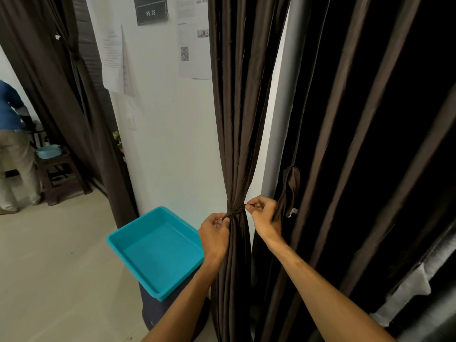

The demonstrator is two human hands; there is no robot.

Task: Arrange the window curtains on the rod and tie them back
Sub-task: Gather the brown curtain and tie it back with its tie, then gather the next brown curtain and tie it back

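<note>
A dark brown curtain panel (237, 107) hangs in front of me, gathered into a narrow waist by a brown tie-back (235, 210) wrapped around it. My left hand (214, 232) pinches the tie-back's left end against the gathered cloth. My right hand (262, 214) pinches the right end and holds it taut, just right of the bundle. A second, wider brown curtain (357, 144) hangs to the right, with its own tie-back loop (291, 183) dangling beside my right hand. The rod is out of view.
A turquoise plastic tray (158, 250) sits on a dark stool at my lower left, close to the curtain. White wall with taped papers (195, 53) behind. Another tied curtain (61, 95) hangs far left, where a person (12, 149) stands by a brown stool.
</note>
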